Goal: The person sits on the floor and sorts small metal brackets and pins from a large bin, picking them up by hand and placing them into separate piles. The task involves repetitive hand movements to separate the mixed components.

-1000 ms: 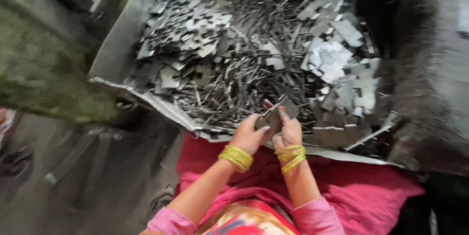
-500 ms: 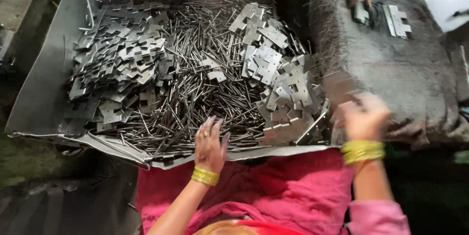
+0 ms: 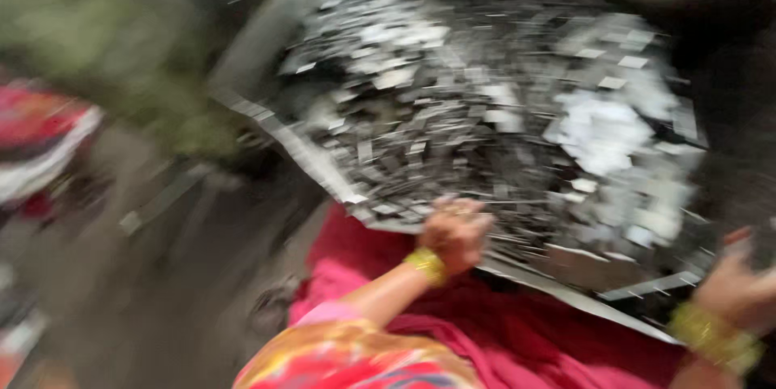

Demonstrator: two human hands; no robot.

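Person, seated, seen from above; picture heavily smeared by motion.

Left hand [image 3: 455, 231]: bare, no glove. A pale glint on one finger may be a ring, too blurred to be sure. Yellow-gold bangles [image 3: 426, 264], stacked close at the wrist.

Right hand [image 3: 740, 284]: bare, partly cut by the frame edge. A broader stack of yellow-gold bangles at the wrist [image 3: 715, 336]. One fingertip shows a reddish tint, detail unclear.

Sleeve [image 3: 327, 312]: pink cuff, short of the forearm.

Upper garment [image 3: 356, 361]: printed cloth in orange, yellow and red, pattern unreadable.

Lap cloth [image 3: 517, 332]: deep pink-red fabric, loosely folded.
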